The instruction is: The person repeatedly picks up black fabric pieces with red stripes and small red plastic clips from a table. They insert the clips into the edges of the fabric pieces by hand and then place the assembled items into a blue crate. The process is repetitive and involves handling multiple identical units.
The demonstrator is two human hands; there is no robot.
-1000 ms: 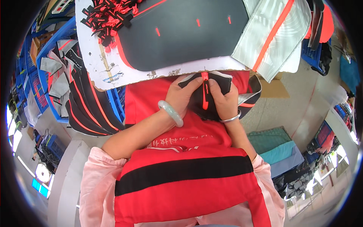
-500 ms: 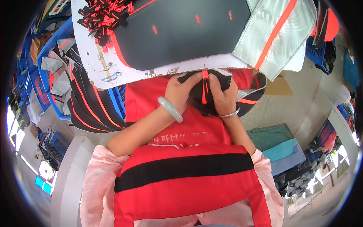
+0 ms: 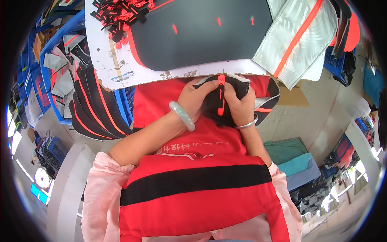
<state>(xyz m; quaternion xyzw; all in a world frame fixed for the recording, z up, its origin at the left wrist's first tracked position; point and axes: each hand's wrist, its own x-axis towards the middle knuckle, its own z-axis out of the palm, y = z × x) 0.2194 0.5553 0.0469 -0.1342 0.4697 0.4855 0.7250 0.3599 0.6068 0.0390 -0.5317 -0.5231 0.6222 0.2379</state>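
Just below the table edge, a black fabric piece (image 3: 210, 105) with a pale inner edge is held up in front of my red apron. My left hand (image 3: 194, 96) pinches its left side, thumb pointing at the middle. On the other side my right hand (image 3: 242, 105) grips it, thumb pressed beside a zipper pull (image 3: 221, 97). That pull is black with red ends and hangs down between both thumbs. Behind my right hand, more of the piece spreads out, showing a grey lining and a red strip. The fingers under the fabric are hidden.
The white table (image 3: 161, 76) ahead bears a dark panel (image 3: 197, 40) with red marks, a pile of black-and-red pulls (image 3: 119, 18) and a silvery panel (image 3: 292, 38). To the left, blue crates (image 3: 43, 70) hold black and grey pieces. Folded green cloth (image 3: 284, 151) lies at the right.
The table and its contents sit slightly higher and further right in the view. Both hands keep their grip; the zipper pull now hangs straighter, its black face showing more.
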